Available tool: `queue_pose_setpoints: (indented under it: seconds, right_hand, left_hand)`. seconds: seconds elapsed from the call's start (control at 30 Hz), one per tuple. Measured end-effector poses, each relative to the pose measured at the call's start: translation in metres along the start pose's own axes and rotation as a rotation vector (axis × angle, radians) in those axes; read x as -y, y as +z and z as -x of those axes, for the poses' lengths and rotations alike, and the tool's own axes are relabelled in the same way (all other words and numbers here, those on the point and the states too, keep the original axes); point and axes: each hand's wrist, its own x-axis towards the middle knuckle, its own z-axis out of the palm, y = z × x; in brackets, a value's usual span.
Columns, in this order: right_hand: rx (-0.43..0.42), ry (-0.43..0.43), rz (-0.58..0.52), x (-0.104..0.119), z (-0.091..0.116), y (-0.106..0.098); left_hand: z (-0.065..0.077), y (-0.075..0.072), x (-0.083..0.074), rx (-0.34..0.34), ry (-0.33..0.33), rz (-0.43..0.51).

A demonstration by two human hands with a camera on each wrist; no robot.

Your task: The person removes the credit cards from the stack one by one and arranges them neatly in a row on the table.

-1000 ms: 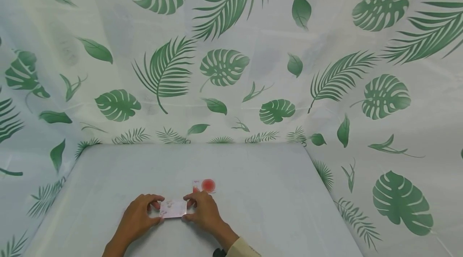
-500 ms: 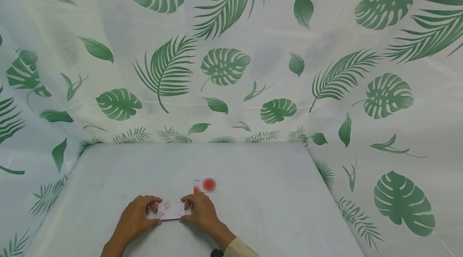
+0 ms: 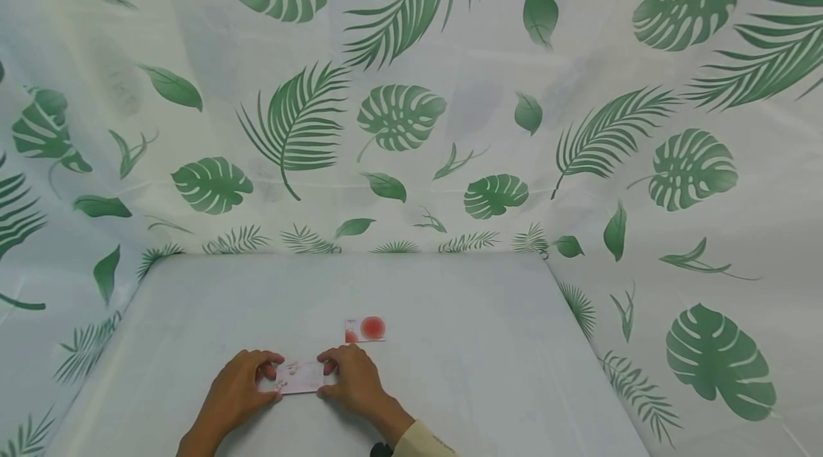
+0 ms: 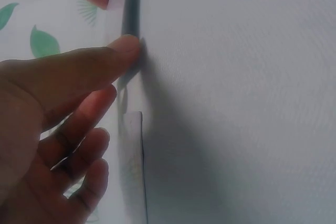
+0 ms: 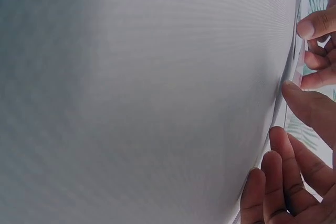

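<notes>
In the head view a pale pink card (image 3: 300, 378) with small printed marks is held low over the table, or on it; which one I cannot tell. My left hand (image 3: 239, 385) pinches its left end between thumb and fingers. At the opposite end, my right hand (image 3: 356, 380) grips it the same way. The left wrist view shows the card (image 4: 131, 11) nearly edge-on, with my left thumb (image 4: 123, 48) against it. Just beyond the right hand lies a second, white card (image 3: 365, 329) with a large red circle, touched by neither hand as far as I can see.
A white-covered table (image 3: 476, 357) spreads under both hands. Behind it and at the sides hangs white cloth (image 3: 450, 57) printed with green leaves. A dark object (image 3: 381, 450) shows beside the right sleeve (image 3: 424, 440) at the bottom edge.
Both hands have shifted slightly left and toward me with the pink card between them. The red-circle card stays put, and more of its lower left corner shows.
</notes>
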Motion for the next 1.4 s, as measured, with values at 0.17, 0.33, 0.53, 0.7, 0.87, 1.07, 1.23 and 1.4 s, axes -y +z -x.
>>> queue_pose_setpoints:
  seconds: [0.17,0.33,0.53,0.7,0.87,1.07,1.23,1.4]
  right_hand:
    - [0.01,0.006,0.002,0.0014,-0.0009,0.0001]
    - [0.019,0.02,0.012,0.002,-0.0018,0.0007]
    - [0.02,0.026,0.03,0.0025,-0.0032,0.0012]
    - [0.032,0.046,0.044,0.0022,-0.0033,0.0025]
    - [0.037,0.059,0.05,0.0025,-0.0042,0.0034]
    - [0.032,0.054,0.056,0.0043,-0.0034,0.0019]
    - [0.028,0.05,0.061,0.0044,-0.0025,0.0018]
    - [0.027,0.052,0.058,0.0043,-0.0026,0.0021]
  left_hand:
    - [0.0004,0.0009,0.0017,-0.007,0.004,-0.005]
    - [-0.0011,0.002,0.0027,0.0,0.001,-0.008]
    - [-0.0014,0.003,0.0032,-0.001,0.0,-0.005]
    - [-0.0011,0.0042,0.0023,-0.013,0.009,-0.018]
    - [-0.0021,0.0046,0.0015,-0.014,0.009,-0.046]
    - [-0.0028,0.0046,0.002,-0.007,0.008,-0.059]
    - [-0.0025,0.0047,0.0024,-0.005,0.012,-0.064]
    - [-0.002,0.0039,0.002,0.007,0.006,-0.075]
